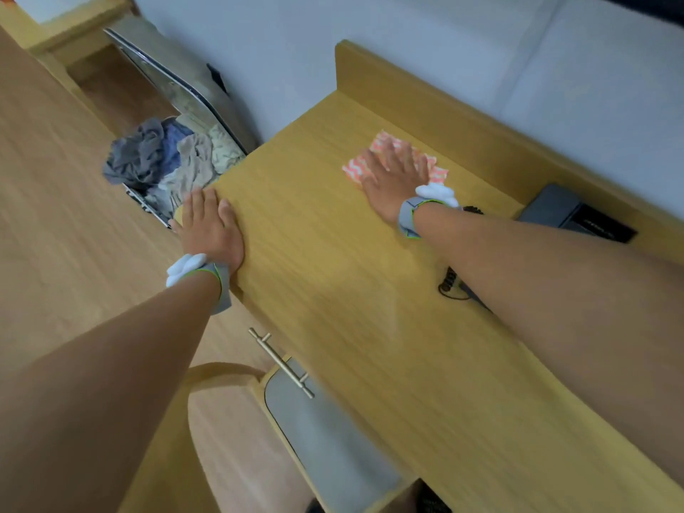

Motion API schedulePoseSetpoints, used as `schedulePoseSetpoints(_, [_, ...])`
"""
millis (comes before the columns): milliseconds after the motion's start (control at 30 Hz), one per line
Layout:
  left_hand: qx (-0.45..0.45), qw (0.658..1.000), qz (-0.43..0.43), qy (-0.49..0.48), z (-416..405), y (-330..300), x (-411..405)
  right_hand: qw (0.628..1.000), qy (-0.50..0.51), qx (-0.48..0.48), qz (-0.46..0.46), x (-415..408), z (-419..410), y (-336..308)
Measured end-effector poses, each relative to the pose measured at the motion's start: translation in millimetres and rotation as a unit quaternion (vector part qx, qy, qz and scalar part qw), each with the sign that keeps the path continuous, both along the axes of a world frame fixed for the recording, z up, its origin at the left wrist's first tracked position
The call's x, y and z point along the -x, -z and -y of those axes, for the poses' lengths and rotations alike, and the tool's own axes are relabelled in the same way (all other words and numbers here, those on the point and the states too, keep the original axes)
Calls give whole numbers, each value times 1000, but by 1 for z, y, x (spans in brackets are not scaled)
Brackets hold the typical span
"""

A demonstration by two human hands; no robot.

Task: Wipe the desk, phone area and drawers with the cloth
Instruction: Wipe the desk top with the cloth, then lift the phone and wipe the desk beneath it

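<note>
The person's two bare forearms are filling the lower frame, reaching out over the wooden desk. The right hand is lying flat, fingers spread, pressing the pink patterned cloth against the desk top in the upper middle of the frame, near the raised back board; its grip is open, pinning the cloth rather than clenching it. The left hand is resting flat and empty on the desk's left edge. So the desk wipe is under way. The phone, dark and partly hidden at centre right, is probably untouched, and the drawer with its metal handle at lower centre is closed, apparently waiting its turn.
</note>
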State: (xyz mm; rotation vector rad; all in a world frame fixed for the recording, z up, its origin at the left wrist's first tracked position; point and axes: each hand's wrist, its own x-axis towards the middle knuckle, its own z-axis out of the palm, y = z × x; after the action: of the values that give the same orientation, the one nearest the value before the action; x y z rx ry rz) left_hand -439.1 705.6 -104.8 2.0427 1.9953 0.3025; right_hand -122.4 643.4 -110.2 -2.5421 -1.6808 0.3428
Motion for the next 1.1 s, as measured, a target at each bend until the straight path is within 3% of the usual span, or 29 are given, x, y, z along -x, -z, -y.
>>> schedulePoseSetpoints(100, [-2, 1000, -11, 3, 2, -4, -3, 999, 39, -15, 2, 30, 26, 6])
schedulePoseSetpoints(333, [17, 998, -57, 21, 11, -29, -14, 997, -37, -67, -6, 122, 154, 6])
schedulePoseSetpoints(400, [5, 999, -7, 50, 28, -43, -41, 995, -63, -81, -16, 136, 188, 5])
schedulePoseSetpoints(467, [19, 986, 108, 129, 59, -54, -79, 991, -93, -90, -18, 144, 219, 7])
schedulePoseSetpoints(533, [64, 956, 202, 204, 98, -61, -127, 989, -115, -92, -17, 144, 250, 8])
schedulePoseSetpoints(667, [194, 898, 278, 282, 154, -81, -212, 987, -134, -91, -19, 136, 296, 11])
schedulePoseSetpoints(800, [250, 880, 248, 319, 189, -93, -268, 986, -129, -100, -20, 109, 322, 7])
schedulePoseSetpoints(967, [304, 889, 184, 289, 193, -88, -299, 991, -109, -82, -1, 82, 346, 8])
schedulePoseSetpoints(1100, [287, 899, 150, 293, 194, -82, -310, 992, -91, -90, 18, 53, 374, 9])
